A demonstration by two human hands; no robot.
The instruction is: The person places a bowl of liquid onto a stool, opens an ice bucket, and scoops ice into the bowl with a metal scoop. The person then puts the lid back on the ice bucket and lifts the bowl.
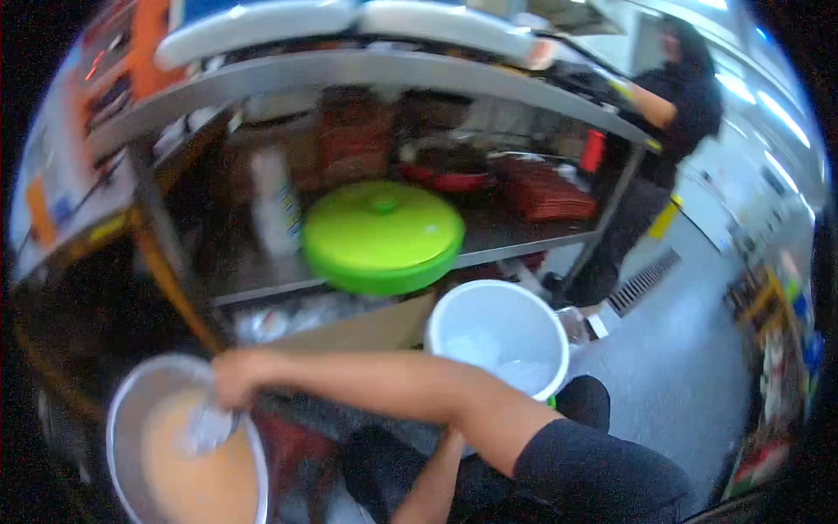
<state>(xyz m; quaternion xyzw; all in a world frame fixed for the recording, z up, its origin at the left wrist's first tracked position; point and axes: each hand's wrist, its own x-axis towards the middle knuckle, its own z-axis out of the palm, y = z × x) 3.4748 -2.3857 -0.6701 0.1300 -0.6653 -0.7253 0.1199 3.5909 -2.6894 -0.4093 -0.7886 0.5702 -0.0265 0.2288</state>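
Observation:
My right hand (237, 378) is at the rim of a metal pot (120, 419), after my right arm crosses in front of me to the left. It grips a pale, translucent scoop or cup (208, 429), too blurred to tell which, above the orange-beige liquid (196, 468) in the pot. Of my left arm only the forearm (429, 481) shows, and my left hand is hidden behind my right arm. Just beyond that arm stands a white plastic bucket (501, 295), open at the top, with whitish, translucent contents (468, 347) low inside.
A green lidded round container (383, 229) sits on the lower shelf of a metal rack (393, 69). Stacked reddish-brown items (550, 190) lie farther right on it. A co-worker in dark clothes (687, 98) stands at the rack's right end. A floor drain grate (645, 281) lies beyond the bucket.

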